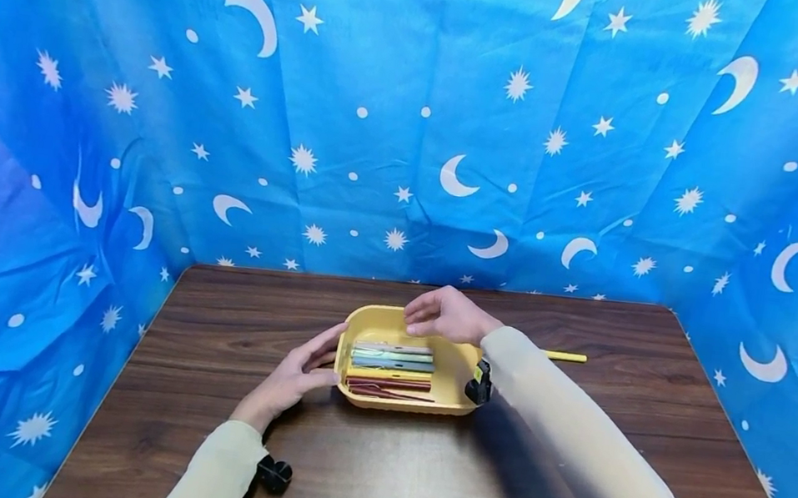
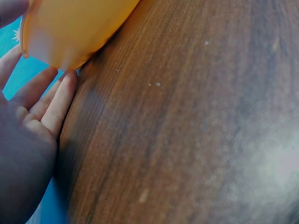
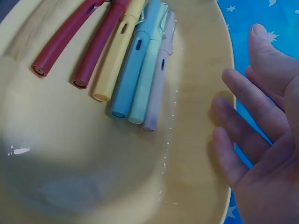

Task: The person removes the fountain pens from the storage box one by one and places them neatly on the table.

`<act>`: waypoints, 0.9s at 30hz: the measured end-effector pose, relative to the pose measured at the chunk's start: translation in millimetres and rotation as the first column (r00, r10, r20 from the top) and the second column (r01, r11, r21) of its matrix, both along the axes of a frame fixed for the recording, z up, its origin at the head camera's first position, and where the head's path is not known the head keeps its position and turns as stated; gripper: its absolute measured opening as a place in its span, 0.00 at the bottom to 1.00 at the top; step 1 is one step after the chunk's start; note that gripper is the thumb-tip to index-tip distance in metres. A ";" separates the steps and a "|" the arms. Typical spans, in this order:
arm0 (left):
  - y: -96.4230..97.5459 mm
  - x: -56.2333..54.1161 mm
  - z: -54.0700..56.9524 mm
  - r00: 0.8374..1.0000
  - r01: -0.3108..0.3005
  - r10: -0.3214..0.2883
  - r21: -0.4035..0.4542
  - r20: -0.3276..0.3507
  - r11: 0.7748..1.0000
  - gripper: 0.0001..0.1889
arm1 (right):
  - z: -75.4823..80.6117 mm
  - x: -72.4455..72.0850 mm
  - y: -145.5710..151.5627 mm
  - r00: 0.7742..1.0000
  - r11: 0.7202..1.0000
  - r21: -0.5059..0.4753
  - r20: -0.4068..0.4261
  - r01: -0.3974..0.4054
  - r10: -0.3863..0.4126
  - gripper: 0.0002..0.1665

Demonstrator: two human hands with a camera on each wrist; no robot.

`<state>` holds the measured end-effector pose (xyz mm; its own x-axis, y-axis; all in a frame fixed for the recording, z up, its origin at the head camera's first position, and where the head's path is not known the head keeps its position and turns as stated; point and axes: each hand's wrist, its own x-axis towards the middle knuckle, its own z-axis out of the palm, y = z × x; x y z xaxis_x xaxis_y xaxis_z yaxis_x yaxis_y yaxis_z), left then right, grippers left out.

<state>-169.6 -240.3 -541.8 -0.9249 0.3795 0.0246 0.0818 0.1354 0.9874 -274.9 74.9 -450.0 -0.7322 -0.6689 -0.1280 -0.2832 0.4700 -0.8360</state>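
Observation:
A yellow plastic tray sits on the table with several capped pens lying side by side in its left part. They include two dark red pens, a yellow pen, a blue pen, a mint green pen and a lilac pen. My left hand rests against the tray's left end, fingers fairly straight along its outer wall and thumb at the rim. Over the far rim is my right hand, its fingers loosely spread with nothing between them in the right wrist view.
Beyond my right sleeve a yellow stick-like item lies on the wooden table, partly hidden by the arm. Blue cloth with moons and stars hangs behind the table and at both sides.

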 end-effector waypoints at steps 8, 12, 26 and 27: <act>1.8 0.5 2.9 1.000 -0.004 0.004 0.004 0.003 1.000 0.42 | -3.1 3.7 -2.8 0.999 0.998 0.045 -0.026 -0.042 0.043 0.22; 2.4 0.0 2.3 1.000 -0.004 0.004 0.002 -0.001 1.000 0.42 | -4.2 2.4 -3.3 0.997 0.995 0.080 -0.038 -0.061 0.065 0.23; 1.8 0.7 2.1 1.000 -0.013 0.013 -0.004 0.004 1.000 0.43 | -12.2 1.2 -4.6 0.990 0.978 0.202 -0.110 -0.061 0.085 0.21; 1.9 0.5 2.1 1.000 -0.012 0.012 -0.003 0.003 1.000 0.43 | -12.6 1.0 -5.0 0.990 0.976 0.207 -0.116 -0.060 0.086 0.20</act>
<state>-169.1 -238.4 -539.7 -0.9295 0.3683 0.0204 0.0771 0.1398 0.9872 -273.9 69.9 -462.6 -0.7010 -0.6906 -0.1779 -0.4181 0.6001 -0.6820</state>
